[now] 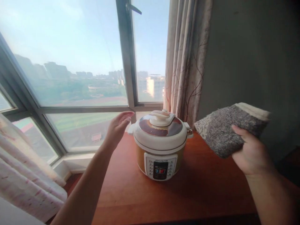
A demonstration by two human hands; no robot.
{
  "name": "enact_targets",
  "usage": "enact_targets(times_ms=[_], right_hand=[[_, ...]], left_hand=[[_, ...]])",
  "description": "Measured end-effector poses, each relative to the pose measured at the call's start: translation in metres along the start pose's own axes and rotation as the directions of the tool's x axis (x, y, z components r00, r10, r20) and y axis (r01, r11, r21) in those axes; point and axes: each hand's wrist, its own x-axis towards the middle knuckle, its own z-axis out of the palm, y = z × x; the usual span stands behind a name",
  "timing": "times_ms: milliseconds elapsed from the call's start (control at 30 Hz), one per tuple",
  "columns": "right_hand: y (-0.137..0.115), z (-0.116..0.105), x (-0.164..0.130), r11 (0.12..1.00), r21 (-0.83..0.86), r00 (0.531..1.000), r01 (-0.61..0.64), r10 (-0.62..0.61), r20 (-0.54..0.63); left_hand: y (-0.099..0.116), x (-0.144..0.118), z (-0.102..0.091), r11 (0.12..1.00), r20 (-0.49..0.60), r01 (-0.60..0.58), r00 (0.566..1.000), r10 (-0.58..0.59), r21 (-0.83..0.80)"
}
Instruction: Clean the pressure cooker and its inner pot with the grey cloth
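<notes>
A white and tan electric pressure cooker (160,143) stands on a reddish-brown wooden table (201,190), its control panel facing me and its lid on. My left hand (118,127) hovers open just left of the cooker's lid, fingers stretched toward it, not touching. My right hand (250,151) is raised to the right of the cooker and grips a folded grey speckled cloth (225,129) with a cream edge.
A large window (126,62) with a dark frame runs behind the table. A patterned curtain (185,62) hangs behind the cooker, and a grey wall (253,56) is at the right. Pale pink-flecked fabric (25,184) lies at the lower left.
</notes>
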Motion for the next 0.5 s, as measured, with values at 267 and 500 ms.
enact_targets(times_ms=[267,500], right_hand=[[0.065,0.066,-0.001,0.703,-0.383,0.744,0.599,-0.312,0.591],[0.053,0.083,-0.069,0.394,-0.418,0.545,0.818,-0.303,0.782]], left_hand=[[-0.084,0.002,0.016,0.950,0.160,0.302,0.937,-0.311,0.082],[-0.115,-0.008,0.033,0.810,0.154,0.442,0.896,-0.416,-0.384]])
